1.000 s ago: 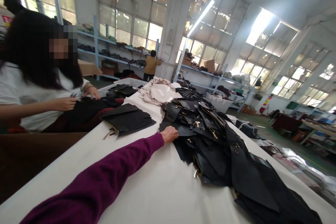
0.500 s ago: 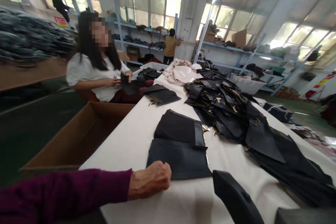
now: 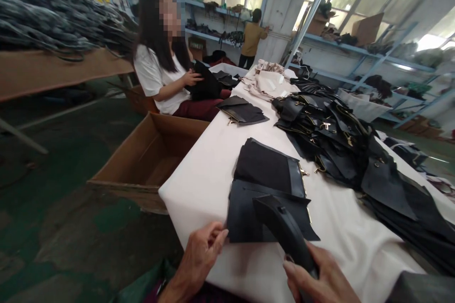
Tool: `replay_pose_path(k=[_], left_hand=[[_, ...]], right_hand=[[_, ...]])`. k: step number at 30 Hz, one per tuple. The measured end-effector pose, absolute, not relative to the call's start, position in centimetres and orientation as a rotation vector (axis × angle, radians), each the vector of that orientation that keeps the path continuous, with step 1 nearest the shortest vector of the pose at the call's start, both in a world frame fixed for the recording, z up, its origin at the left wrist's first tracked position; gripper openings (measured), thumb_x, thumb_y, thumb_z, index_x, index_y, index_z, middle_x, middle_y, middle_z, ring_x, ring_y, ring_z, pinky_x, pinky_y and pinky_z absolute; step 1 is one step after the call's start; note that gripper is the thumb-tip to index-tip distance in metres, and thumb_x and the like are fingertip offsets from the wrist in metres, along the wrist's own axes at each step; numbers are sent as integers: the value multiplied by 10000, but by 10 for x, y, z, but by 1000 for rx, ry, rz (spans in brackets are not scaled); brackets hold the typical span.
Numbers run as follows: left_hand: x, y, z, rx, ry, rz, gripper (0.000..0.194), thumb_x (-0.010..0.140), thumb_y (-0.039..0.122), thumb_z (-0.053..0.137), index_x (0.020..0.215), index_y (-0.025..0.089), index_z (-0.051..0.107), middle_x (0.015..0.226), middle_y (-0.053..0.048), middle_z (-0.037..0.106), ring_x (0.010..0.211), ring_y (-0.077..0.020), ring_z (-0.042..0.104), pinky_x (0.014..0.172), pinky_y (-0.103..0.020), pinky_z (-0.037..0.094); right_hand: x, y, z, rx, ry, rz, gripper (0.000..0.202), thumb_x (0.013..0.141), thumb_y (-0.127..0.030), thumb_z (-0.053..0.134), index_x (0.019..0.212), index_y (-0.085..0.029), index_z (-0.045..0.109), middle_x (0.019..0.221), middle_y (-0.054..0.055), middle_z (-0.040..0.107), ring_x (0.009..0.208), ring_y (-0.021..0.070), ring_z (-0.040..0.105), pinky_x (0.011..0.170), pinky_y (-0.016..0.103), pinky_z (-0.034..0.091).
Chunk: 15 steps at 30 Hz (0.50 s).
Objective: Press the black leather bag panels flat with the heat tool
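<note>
Two flat black leather pieces (image 3: 266,184) with gold zippers lie overlapped on the white table (image 3: 209,170), close to its near edge. My left hand (image 3: 201,255) is at that edge, fingertips pinching the near corner of the lower piece. A black handheld tool (image 3: 284,232) is gripped in my right hand (image 3: 320,279), its tip over the same piece.
A big heap of black zippered pieces (image 3: 341,147) fills the table's right side. A smaller stack (image 3: 243,111) and beige pieces (image 3: 266,83) lie farther back. An open cardboard box (image 3: 149,161) stands on the floor at left. A seated person (image 3: 167,57) handles black material; another stands at shelves (image 3: 252,38).
My left arm drew back from the heap, bringing black pieces to the near edge. The right hand with the black tool came into view over them. My view swung left and down.
</note>
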State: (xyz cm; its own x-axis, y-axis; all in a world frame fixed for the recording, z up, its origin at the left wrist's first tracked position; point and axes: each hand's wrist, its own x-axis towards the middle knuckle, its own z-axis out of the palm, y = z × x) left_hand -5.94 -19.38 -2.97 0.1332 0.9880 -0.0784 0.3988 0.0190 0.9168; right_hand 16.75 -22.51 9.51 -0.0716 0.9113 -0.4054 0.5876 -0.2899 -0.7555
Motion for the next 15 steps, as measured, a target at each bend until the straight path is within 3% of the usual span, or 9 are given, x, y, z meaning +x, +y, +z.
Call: replay_pose_path(k=[6,15], left_hand=[[-40,-183,-47,1227,1194,736,424,852,464,410,585,152,513,449,19,489,425,-99,490,479,-197,362],[-41,-181,-52,1185,1255,717,443,787,513,480,505,172,495,414,20,472,353,-84,415,418,-192,331]], right_hand=[[144,-184,84,-1820,-1551,1425,176,809,-324,550,709,-186,507,484,-64,535,430,118,541,473,224,446],[131,-157,84,-1758,-1389,1490,149,810,-295,572,740,-181,506,481,-72,539,410,89,497,415,183,400]])
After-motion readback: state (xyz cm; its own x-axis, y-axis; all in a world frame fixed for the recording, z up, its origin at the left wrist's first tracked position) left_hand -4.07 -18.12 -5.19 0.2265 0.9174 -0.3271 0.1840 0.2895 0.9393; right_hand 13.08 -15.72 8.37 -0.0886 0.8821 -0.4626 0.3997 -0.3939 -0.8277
